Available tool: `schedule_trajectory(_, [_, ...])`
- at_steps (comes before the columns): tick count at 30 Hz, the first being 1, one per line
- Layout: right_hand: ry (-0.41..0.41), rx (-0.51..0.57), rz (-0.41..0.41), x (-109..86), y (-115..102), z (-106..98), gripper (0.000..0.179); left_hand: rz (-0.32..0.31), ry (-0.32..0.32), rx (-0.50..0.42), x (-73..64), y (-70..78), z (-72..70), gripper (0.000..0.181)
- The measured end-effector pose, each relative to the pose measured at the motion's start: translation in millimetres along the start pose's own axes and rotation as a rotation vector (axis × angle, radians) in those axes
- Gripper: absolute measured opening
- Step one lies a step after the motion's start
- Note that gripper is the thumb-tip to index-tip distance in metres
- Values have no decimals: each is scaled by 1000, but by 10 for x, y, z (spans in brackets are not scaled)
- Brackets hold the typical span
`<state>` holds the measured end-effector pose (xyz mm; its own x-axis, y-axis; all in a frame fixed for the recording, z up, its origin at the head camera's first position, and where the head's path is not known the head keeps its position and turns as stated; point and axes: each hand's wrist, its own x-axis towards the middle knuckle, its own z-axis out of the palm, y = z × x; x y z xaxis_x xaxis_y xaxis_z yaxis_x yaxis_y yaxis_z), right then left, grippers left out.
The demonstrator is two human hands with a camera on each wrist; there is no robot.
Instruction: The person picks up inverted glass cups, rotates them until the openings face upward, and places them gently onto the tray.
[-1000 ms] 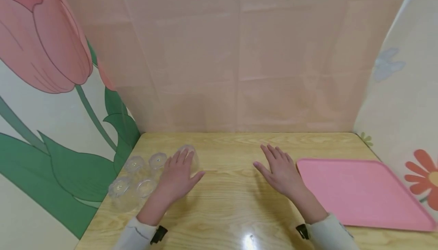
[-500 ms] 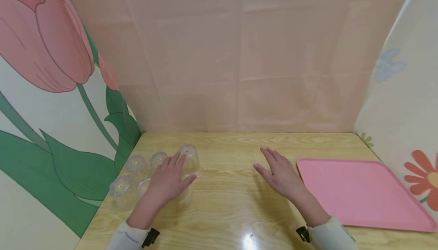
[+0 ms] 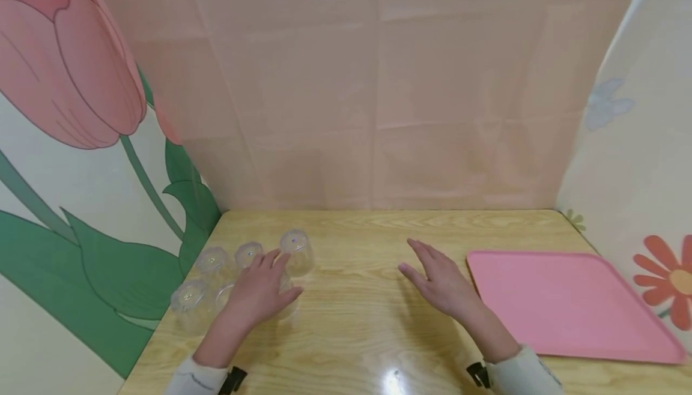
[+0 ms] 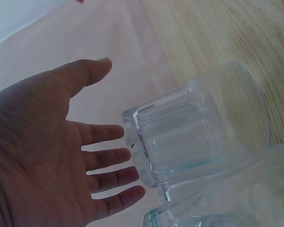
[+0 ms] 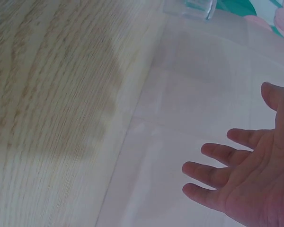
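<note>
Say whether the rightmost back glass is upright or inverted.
Inverted: the glass has its base on top, rim on the table.

Six clear glasses [image 3: 190,305] are standing in two rows on the left of the wood-grain table [image 3: 357,323]. Left hand [image 3: 259,290] is extending over them, partly covering the near row; contact is remaining unclear. Right hand [image 3: 444,284] is hovering above the table, fingers extending, just beside the pink tray [image 3: 573,305]. A pink sheet [image 3: 373,95] is hanging behind; a tulip print [image 3: 92,71] is showing at left.
</note>
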<state>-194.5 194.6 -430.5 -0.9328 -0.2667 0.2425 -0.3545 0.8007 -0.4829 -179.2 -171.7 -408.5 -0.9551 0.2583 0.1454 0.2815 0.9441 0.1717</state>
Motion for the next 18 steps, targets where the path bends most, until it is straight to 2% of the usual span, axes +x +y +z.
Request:
schedule_trajectory(9, [-23,44,11,-29,-42,31,69,-22,-35,39,-6,-86,69,76])
schedule_trajectory(18, [-54,118,21,-42,-99,88,70,-26,-54,21,-13,-130,112,70])
